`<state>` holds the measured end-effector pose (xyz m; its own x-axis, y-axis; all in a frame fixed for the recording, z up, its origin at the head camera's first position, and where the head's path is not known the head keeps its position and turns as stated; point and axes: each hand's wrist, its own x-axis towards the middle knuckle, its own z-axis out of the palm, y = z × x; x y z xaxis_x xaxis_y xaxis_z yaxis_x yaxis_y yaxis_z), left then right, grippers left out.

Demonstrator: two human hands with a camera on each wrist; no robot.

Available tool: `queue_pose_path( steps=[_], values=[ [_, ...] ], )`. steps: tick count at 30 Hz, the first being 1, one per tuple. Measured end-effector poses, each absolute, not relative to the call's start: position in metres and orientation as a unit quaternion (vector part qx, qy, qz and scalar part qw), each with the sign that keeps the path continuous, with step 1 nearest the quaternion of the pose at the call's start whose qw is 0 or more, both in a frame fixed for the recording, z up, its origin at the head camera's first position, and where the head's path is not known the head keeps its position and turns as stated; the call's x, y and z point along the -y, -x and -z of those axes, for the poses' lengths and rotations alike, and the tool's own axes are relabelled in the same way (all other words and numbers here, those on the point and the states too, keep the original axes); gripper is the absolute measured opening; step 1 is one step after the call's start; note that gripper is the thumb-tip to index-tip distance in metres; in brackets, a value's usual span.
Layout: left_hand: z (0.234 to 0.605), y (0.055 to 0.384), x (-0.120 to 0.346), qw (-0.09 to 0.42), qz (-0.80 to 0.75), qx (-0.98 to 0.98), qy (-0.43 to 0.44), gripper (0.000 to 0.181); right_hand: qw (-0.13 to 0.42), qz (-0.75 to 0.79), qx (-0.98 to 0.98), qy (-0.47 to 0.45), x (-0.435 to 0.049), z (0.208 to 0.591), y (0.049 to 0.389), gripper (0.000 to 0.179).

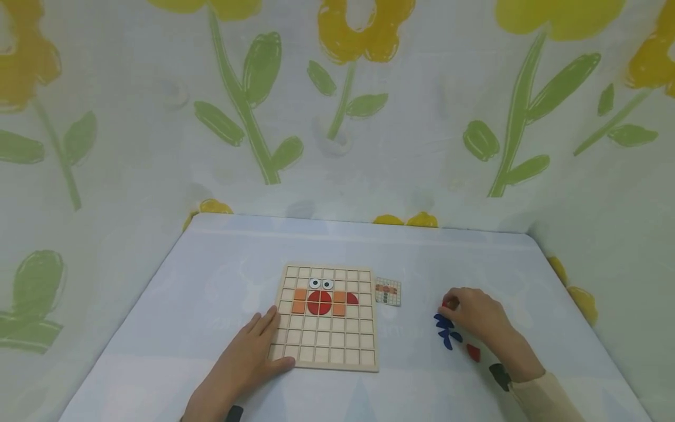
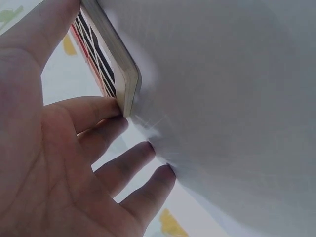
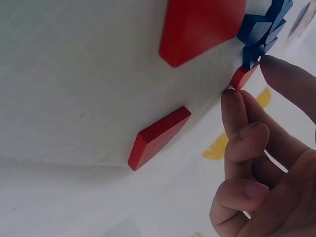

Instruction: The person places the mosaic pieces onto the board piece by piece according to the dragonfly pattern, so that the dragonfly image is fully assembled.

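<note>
- Board (image 1: pixel 338 339) lies flat on the table (image 1: pixel 221 252), part-filled by my reading: two eye pieces (image 1: pixel 314 283), four red quarters (image 1: pixel 313 297) making a circle, orange squares (image 1: pixel 298 306) on both sides of it, and a lone red quarter (image 1: pixel 352 299) at the right
- Off the board are several blue pieces (image 1: pixel 445 323) and loose red pieces (image 3: pixel 205 29); the lower rows and the cells beyond the leftmost orange squares are bare, so these look left over for placing
- Left hand (image 1: pixel 252 350) rests with relaxed fingers against the board's edge, gripping nothing
- Right hand (image 1: pixel 477 313) pinches a small red piece (image 3: pixel 242 77) just beside the blue ones
- Card (image 1: pixel 388 292), near the board's right edge, seems to show dark shapes below orange, but it is too small to be sure
- Right wrist view separates two loose red pieces where the head view shows one red patch; only the head view gives the whole layout
</note>
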<state>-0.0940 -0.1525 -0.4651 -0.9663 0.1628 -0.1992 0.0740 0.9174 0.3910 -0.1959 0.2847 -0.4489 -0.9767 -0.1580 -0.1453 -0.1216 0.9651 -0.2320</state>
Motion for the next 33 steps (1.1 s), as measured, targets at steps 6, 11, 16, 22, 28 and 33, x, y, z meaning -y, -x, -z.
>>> queue_pose_path(
  steps=[6,11,16,22,28,33],
  values=[
    [0.465,0.0934,0.1517,0.12,-0.192,-0.972,-0.059,0.102,0.084,0.115,-0.987,0.073,-0.2865,0.4494,0.1951,0.026],
    [0.466,0.0929,0.1516,0.113,-0.19,-0.973,-0.061,0.102,0.084,0.115,-0.987,0.071,-0.2878,0.4495,0.1958,0.026],
    [0.4665,0.0933,0.1523,0.112,-0.187,-0.974,-0.062,0.103,0.086,0.115,-0.987,0.077,-0.2879,0.4495,0.1959,0.026],
    [0.4658,0.0934,0.1525,0.116,-0.186,-0.974,-0.062,0.103,0.088,0.118,-0.986,0.076,-0.289,0.4507,0.1955,0.026],
    [0.4653,0.0922,0.1525,0.113,-0.19,-0.973,-0.064,0.102,0.083,0.126,-0.985,0.082,-0.291,0.4515,0.194,0.025],
    [0.466,0.0927,0.1528,0.11,-0.191,-0.973,-0.064,0.102,0.073,0.131,-0.985,0.082,-0.2923,0.4506,0.1929,0.025]
  ],
)
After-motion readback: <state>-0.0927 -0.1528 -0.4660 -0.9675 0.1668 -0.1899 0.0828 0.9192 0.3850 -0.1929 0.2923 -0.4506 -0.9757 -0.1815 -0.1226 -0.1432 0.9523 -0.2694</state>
